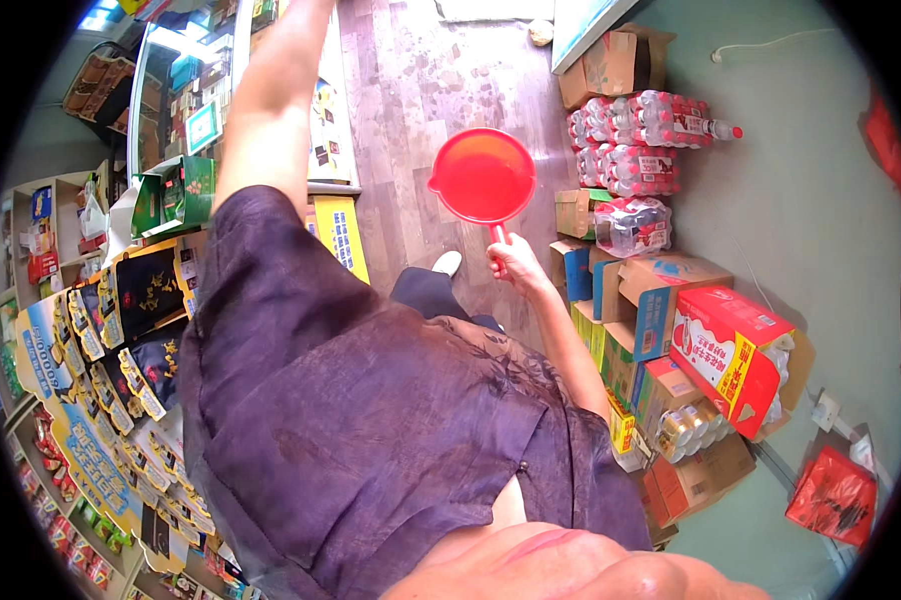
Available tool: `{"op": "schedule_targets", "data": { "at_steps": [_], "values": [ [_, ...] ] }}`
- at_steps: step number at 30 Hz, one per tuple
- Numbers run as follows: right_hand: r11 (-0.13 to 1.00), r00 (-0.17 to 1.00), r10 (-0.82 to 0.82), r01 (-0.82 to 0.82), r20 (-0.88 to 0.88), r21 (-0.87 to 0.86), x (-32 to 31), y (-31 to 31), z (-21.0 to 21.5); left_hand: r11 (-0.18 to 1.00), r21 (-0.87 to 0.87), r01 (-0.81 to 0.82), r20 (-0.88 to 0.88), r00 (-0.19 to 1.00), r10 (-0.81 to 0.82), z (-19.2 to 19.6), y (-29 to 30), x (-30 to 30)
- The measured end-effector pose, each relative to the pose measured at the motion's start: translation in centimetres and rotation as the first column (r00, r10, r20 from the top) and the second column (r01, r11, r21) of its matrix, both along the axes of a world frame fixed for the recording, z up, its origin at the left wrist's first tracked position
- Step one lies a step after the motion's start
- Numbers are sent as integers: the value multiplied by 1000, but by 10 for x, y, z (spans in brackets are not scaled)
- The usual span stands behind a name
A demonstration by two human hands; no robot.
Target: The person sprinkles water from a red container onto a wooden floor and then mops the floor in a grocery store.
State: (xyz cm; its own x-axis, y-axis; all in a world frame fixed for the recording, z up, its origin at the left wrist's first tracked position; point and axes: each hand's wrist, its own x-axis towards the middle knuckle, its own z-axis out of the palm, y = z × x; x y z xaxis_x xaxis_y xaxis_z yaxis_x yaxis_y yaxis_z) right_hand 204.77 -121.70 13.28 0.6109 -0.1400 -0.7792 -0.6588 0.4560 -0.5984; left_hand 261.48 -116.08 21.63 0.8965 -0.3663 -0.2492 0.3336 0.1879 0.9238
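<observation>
My right hand [517,262] is closed round the handle of a red plastic water dipper [484,175]. The dipper's round bowl faces up, with a small pouring lip at its left side. Whether any liquid lies in it I cannot tell. The bowl is held out over the wood-patterned floor [396,120], which has dark wet-looking spots. My left arm [268,115] reaches far forward past a glass display counter [186,60], and its hand is beyond the upper edge of the picture.
On the right, bottle packs [646,118], open cartons [661,275] and a red box [726,345] line the wall. To the left stand a green box [176,195], hanging packets [131,385] and stocked shelves [41,455]. My shoe [448,263] is on the floor below the dipper.
</observation>
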Motion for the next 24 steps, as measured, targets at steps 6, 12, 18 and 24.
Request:
{"op": "schedule_targets", "data": {
  "at_steps": [6, 12, 18, 24],
  "values": [
    [995, 998, -63, 63, 3, 79, -7, 0, -6, 722, 686, -89, 246, 963, -114, -59, 105, 67],
    [995, 999, -30, 31, -9, 92, -23, 8, -18, 437, 781, 446, -104, 783, -614, -115, 123, -57],
    [987, 984, 159, -156, -74, 41, -23, 33, -19, 539, 577, 614, -142, 725, -673, -163, 150, -243],
    [963, 960, 265, -258, -91, 82, -22, 53, -14, 542, 798, 264, 299, 608, -736, -199, 140, -383]
  ]
}}
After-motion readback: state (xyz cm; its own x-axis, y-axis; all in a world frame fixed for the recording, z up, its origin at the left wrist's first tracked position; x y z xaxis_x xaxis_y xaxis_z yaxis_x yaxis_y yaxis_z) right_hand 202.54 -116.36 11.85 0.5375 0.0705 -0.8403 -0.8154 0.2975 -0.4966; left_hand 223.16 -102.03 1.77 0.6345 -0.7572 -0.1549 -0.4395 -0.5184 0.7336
